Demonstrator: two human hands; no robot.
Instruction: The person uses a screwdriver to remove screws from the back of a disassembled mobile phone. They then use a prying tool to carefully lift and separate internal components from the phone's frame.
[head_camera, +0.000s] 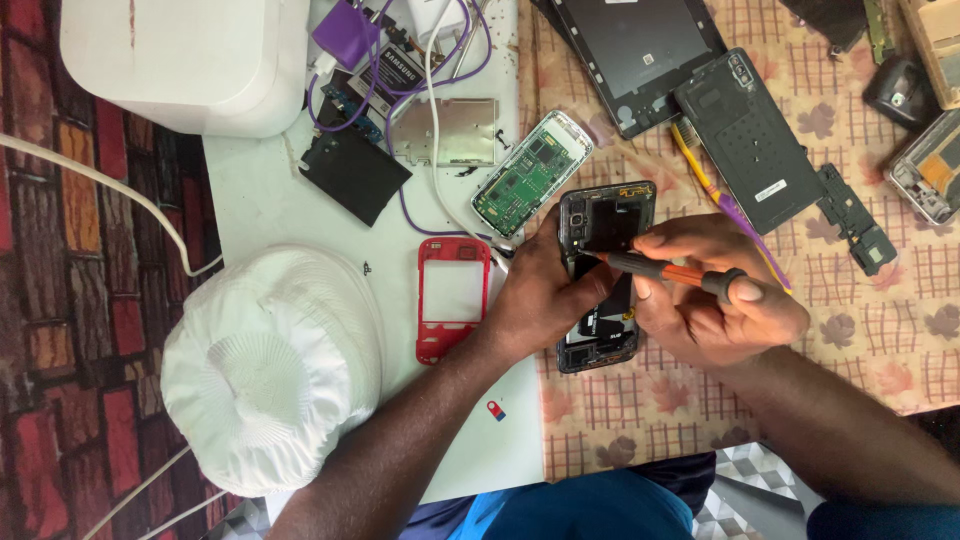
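From the head camera, looking straight down, the left hand (535, 290) grips the left edge of an opened black smartphone with its back cover off (603, 215), fingers curled around the frame and holding it flat on the table (260, 215), where a white surface meets a beige checked cloth with a flower print (880, 330). The right hand (715, 300) is closed around a slim screwdriver with a black and orange handle (668, 268), thumb pressed on its black end cap, and the tip rests inside the upper half of the phone's exposed interior. The phone lies between the two hands, near the middle of the picture. Just left of the left hand lies a red plastic phone frame with an empty window (452, 297), and above it a small white phone body showing a green circuit board (532, 173), tilted. Further up sit a bare metal shield plate (462, 130), a black square part (352, 172) and a tangle of purple and white cables (440, 60). A white crocheted cap (270, 365) rests at the lower left, and a white rounded plastic case (185, 55) at the upper left. To the right, a large dark tablet shell (635, 50) and a black phone back cover (750, 140) lie on the cloth, with a yellow and purple toothbrush (725, 200) running under the right hand
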